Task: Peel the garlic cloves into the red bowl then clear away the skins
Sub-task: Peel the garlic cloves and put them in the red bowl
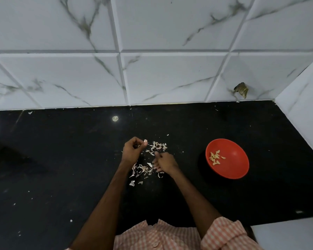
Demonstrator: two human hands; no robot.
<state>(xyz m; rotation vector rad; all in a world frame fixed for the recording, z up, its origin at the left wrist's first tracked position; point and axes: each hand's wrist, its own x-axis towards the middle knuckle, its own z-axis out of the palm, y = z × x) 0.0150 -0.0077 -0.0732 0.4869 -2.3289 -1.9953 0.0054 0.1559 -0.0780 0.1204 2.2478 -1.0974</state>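
A red bowl [231,170] sits on the black counter at the right, with several peeled garlic cloves [215,157] inside. Papery garlic skins [158,146] lie scattered in the middle of the counter, with more skins [142,169] closer to me. My left hand [132,152] is curled and pinches a small pale garlic clove [145,141] at its fingertips, above the skins. My right hand [163,162] is down on the counter among the skins, fingers bent, their tips touching the nearer pile. Whether it holds a skin I cannot tell.
The black counter [61,168] ends at a white marble-tiled wall [152,73] behind and a white side wall [304,98] at the right. Tiny skin flecks dot the counter. A chipped hole [241,89] marks the tile at the back right.
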